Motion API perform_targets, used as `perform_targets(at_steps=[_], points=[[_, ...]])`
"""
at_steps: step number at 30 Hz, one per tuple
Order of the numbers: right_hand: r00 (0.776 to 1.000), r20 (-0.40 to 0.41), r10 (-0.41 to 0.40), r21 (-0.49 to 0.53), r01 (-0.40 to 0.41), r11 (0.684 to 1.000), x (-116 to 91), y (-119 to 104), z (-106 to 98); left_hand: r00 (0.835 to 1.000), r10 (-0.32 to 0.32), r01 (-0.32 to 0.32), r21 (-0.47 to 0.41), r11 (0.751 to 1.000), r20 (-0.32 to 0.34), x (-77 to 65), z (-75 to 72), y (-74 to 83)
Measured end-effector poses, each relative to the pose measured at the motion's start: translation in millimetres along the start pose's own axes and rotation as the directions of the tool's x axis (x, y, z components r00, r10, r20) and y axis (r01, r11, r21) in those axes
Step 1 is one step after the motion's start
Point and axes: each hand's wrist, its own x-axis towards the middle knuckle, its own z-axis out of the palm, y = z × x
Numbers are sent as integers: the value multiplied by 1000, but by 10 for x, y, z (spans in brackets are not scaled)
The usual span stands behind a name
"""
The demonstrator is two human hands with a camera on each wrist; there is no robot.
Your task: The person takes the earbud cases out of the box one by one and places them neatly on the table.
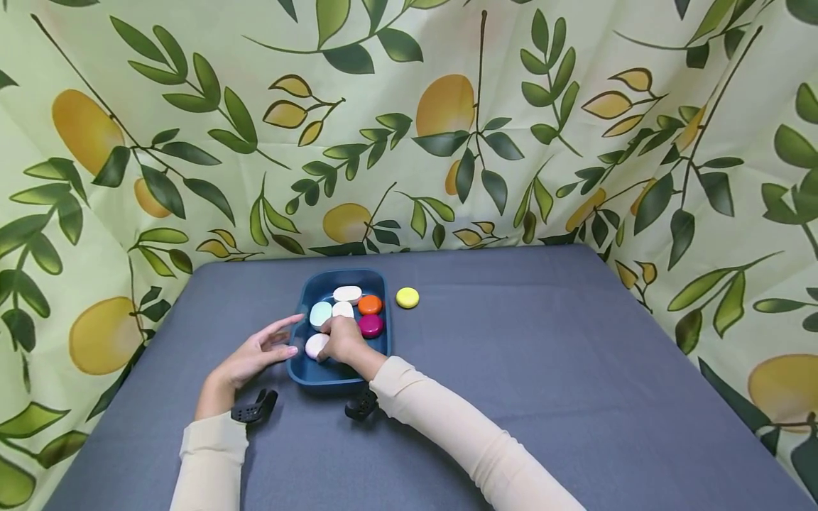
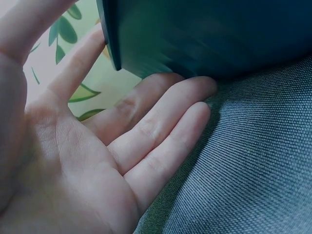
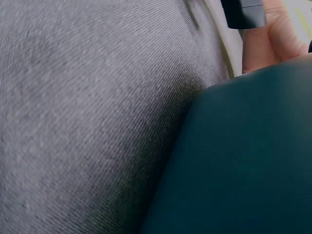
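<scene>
A deep blue rectangular tray (image 1: 339, 387) holds several smooth, rounded pieces. My right hand (image 1: 348, 344) reaches down into it and pinches a pale pink round piece (image 1: 314, 345) between thumb and fingers near the left wall. Around that hand lie a light blue piece (image 1: 321, 314), a white piece (image 1: 343, 309), a white oval piece (image 1: 347, 294), an orange piece (image 1: 370, 305) and a magenta piece (image 1: 371, 326). My left hand (image 1: 258, 353) is at the tray's left side; its extended fingers (image 2: 161, 126) lie against the outer wall in the left wrist view.
A yellow round piece (image 1: 407, 297) lies on the grey cloth-covered table (image 1: 543, 369), just right of the tray. Leaf-and-fruit patterned fabric (image 1: 383, 163) hangs along the back and sides. In the right wrist view, the tray's outer wall (image 3: 243, 165) fills the lower right.
</scene>
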Motion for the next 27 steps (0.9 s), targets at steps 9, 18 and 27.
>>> perform_targets(at_steps=[9,18,27], points=[[1000,-23,-11,-76,9,997,-5,-74,4,1000,3,-3,12,1000,-19,-82,-38,-29],[992,-114,-51,75,60,995,-117,-16,-230,1000,19,-19,6,1000,10,-44,-6,-19],[971,-155,-182,165,208,964,-178,111,-443,1000,-5,5,-14,1000,28,-18,-9,-12]])
